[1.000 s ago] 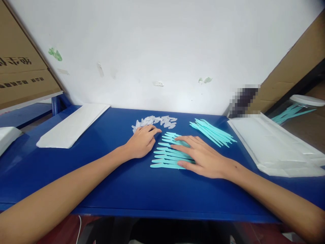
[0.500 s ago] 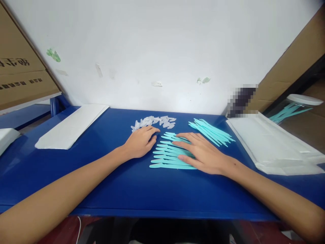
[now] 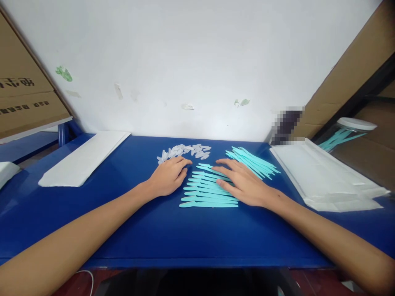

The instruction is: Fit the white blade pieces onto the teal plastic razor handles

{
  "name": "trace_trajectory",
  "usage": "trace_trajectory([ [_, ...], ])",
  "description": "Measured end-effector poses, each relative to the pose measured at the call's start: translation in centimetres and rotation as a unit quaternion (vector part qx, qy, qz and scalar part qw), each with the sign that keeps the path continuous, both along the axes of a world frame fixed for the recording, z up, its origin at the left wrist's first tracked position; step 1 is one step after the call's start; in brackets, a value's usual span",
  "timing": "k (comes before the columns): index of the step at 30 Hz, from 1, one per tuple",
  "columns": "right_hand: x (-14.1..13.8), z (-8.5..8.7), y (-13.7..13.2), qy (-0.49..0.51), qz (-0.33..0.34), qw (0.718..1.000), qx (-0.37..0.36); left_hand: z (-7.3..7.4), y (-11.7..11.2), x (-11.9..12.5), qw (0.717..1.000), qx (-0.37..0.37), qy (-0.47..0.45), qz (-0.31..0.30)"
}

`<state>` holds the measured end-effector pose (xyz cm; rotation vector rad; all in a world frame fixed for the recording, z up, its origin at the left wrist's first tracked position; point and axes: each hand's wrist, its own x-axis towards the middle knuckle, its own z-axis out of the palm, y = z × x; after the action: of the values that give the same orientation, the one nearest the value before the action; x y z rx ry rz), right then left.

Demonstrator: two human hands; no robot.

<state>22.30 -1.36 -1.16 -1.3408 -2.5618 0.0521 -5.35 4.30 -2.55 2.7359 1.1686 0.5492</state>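
Observation:
Turquoise eyebrow razors lie side by side in a row on the blue table, their blade ends towards the left. My right hand is over the far right part of this row, fingers spread and partly hiding the handles. My left hand rests left of the row's far end, thumb and index finger apart, with nothing visible between them. Just beyond it is a loose heap of small translucent caps, partly covered by the fingers. Behind my right hand lies a second bunch of razors.
White packing sleeves lie at left and right on the blue table. A lidded clear jar with turquoise sticks stands far right. Cardboard flanks the left, and a white wall closes the back.
My right hand has shifted forward along the row, uncovering the handle ends of the nearest razors. My left hand has barely moved. The view has shifted slightly.

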Motion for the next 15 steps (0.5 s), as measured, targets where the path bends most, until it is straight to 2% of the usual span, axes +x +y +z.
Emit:
trace_trajectory([
  [8,0.32,-0.18,0.33,-0.003,0.007,1.0,-0.003,-0.06,0.07,-0.2,1.0,-0.001,0.005,-0.003],
  [15,0.75,-0.43,0.93,0.001,-0.046,0.999,0.004,0.02,0.1,-0.07,1.0,-0.001,0.003,-0.007],
])
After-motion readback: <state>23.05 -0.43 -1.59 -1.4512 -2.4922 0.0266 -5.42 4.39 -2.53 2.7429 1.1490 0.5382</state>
